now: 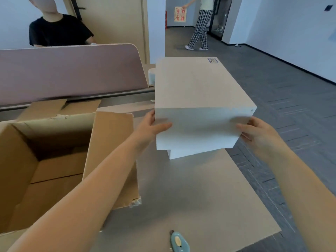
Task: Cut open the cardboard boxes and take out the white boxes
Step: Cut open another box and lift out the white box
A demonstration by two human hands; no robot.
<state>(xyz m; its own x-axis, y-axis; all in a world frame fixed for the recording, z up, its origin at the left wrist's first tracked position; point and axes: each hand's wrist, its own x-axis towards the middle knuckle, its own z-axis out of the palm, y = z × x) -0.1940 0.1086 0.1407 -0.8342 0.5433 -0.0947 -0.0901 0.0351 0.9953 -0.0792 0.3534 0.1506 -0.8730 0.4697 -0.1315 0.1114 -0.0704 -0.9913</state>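
Note:
A white box (198, 99) sits slightly askew on top of another white box (189, 153) at the far right of the desk. My left hand (152, 128) grips its near left corner, thumb across the front face. My right hand (258, 133) grips its near right corner. An open cardboard box (60, 160) stands at the left with its flaps up, and its inside looks empty. A pale green box cutter (179, 241) lies on the desk near the front edge.
The grey desk (181, 197) ends in an edge at the right, with dark floor beyond. A mauve divider panel (72, 73) runs along the back. One person sits behind it; another walks in the far corridor.

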